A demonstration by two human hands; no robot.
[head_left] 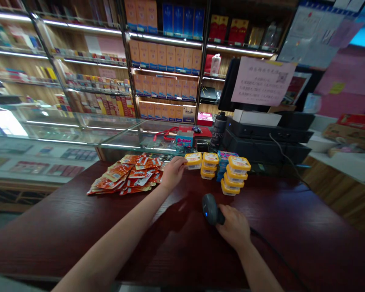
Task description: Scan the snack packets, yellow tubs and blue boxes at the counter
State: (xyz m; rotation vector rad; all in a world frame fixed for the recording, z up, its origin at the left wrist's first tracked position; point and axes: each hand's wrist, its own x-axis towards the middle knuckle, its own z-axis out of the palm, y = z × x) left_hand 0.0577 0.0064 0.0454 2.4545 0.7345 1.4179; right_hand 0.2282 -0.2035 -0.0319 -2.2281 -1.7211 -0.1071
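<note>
My left hand [173, 173] reaches across the counter, its fingertips closed at the left edge of a yellow-lidded tub [193, 159]. To the right of that tub stand two stacks of the same kind, a shorter stack [209, 167] and a taller stack [231, 180]. Blue patterned packs [221, 168] are partly hidden between these stacks. My right hand [235, 227] is wrapped round the handle of a black barcode scanner [210, 209], whose head points left and shows a small blue light. A heap of orange snack packets [130, 174] lies left of my left hand.
A glass display case [121, 136] borders the dark wooden counter [176, 251] at the back left. A black bottle [219, 129], a cash-register unit [267, 144] and a monitor with a taped paper [261, 81] stand behind. The scanner's cable [273, 249] trails across the right side.
</note>
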